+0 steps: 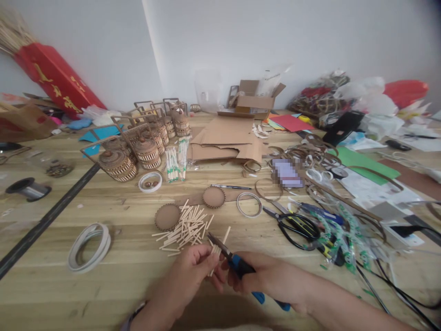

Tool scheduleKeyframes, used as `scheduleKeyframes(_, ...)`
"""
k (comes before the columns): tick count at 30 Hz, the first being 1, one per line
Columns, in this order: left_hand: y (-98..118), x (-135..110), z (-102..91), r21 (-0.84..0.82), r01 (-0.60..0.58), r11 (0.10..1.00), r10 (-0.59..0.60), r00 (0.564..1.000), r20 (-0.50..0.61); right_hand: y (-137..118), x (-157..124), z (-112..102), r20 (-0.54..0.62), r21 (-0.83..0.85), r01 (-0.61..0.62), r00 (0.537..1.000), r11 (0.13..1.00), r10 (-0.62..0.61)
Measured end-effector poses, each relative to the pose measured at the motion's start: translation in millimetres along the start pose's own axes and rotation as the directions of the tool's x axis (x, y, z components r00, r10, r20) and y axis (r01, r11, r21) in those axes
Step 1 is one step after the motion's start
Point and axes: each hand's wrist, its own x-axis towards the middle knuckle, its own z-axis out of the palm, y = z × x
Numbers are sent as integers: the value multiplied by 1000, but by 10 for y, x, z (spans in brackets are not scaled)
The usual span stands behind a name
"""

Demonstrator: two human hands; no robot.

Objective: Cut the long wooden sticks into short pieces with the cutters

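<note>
My left hand (pixel 193 271) is closed round a small bundle of short wooden sticks (pixel 215 255) near the table's front edge. My right hand (pixel 272 278) grips blue-handled cutters (pixel 237 263), whose dark jaws point up and left at the bundle's top. Just beyond lies a loose pile of cut sticks (pixel 186 231). A toothed cardboard disc (pixel 167 217) lies to the left of the pile. A second disc (pixel 213 196) lies farther back.
Several finished little slatted lanterns (pixel 138 147) stand at the back left. Tape rings (pixel 90 247) lie at the left, black scissors (pixel 296 225) and cables at the right, and flattened cardboard (pixel 227 138) with a box behind. The wooden table (pixel 113 202) fills the view.
</note>
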Motion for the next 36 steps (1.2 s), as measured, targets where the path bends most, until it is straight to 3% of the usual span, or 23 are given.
scheduleKeyframes(3,17,-5,10,-9,3,1000,-2,1000,31,-15,8,-7,174,197,-136,979,971,101)
scheduleKeyframes(18,6,25,-44,12,34,999,-35,996,78,-52,45,-50,218,279,-259,955,925,202)
scheduleKeyframes(21,-3,33,-54,39,37,999,-40,997,68,-37,66,-63,224,258,-289,946,922,234)
scheduleKeyframes(27,-4,40,-60,74,33,997,-37,998,57,40,107,-41,221,166,-220,958,961,181)
scheduleKeyframes(32,-7,25,-80,131,31,991,-31,1000,-4,35,141,12,128,-11,-274,954,962,273)
scheduleKeyframes(36,-37,25,-93,164,20,986,-19,1000,-8,41,162,62,77,-73,-199,976,977,204)
